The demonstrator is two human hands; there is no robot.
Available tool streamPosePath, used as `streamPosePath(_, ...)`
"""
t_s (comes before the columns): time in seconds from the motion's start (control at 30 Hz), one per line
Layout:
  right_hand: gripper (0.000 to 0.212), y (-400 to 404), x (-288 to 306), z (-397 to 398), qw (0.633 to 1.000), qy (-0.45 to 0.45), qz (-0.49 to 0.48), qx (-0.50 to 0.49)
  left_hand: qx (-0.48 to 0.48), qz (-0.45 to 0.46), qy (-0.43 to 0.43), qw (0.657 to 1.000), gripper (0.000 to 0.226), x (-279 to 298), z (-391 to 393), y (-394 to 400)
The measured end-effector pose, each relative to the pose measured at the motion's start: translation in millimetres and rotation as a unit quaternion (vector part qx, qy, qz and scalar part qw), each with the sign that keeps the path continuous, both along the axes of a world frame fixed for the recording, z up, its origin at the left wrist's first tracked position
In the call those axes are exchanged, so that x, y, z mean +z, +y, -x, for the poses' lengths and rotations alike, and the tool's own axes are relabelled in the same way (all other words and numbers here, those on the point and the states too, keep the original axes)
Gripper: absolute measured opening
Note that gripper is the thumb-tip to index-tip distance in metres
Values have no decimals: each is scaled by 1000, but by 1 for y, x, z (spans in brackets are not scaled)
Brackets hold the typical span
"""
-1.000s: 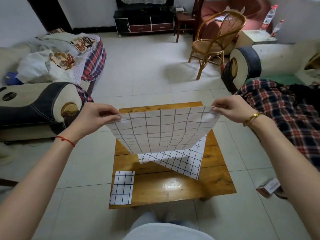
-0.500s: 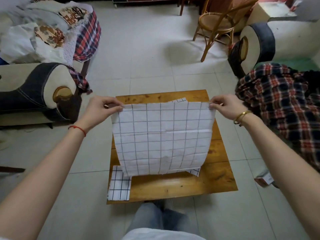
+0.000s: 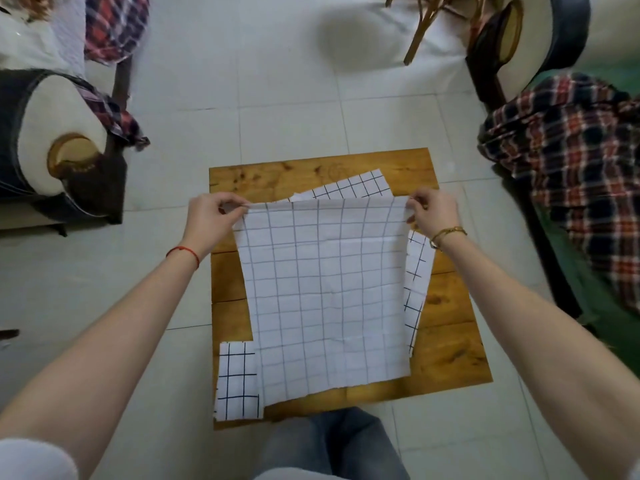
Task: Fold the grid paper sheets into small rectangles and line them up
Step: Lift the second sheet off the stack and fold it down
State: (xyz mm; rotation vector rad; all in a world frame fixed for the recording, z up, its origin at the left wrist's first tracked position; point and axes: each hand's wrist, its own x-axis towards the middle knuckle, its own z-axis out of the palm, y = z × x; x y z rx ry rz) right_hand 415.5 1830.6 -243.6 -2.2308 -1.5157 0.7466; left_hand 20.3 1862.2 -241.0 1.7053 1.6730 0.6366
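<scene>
A large white grid paper sheet point(image 3: 325, 292) lies spread over the small wooden table point(image 3: 450, 344), faint grid side up. My left hand point(image 3: 211, 216) pinches its far left corner and my right hand point(image 3: 433, 211) pinches its far right corner. Another grid sheet point(image 3: 360, 187) with darker lines lies underneath, showing at the far edge and along the right side. One folded small rectangle of grid paper point(image 3: 237, 384) rests at the table's near left corner, partly under the large sheet.
Sofa armrests stand at the left point(image 3: 62, 140) and far right point(image 3: 540, 32). A plaid cloth point(image 3: 568, 154) hangs at the right. Rattan chair legs point(image 3: 422, 26) are at the far middle. My knees point(image 3: 332, 441) are against the table's near edge. Tiled floor surrounds the table.
Both hands have brought the sheet down from hanging in the air until it lies nearly flat on the table, covering the sheet below. My view has tilted downward.
</scene>
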Motion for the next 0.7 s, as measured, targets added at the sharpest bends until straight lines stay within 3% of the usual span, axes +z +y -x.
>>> streamPosePath(0.33,16,-7,-27,16,1000,-4,-26,-6,8,25,4,1000,12,-30,8,6)
streamPosePath(0.7,13,-56,-47,5,999,35,-7,-13,33,99,18,994,10,-52,0,-69)
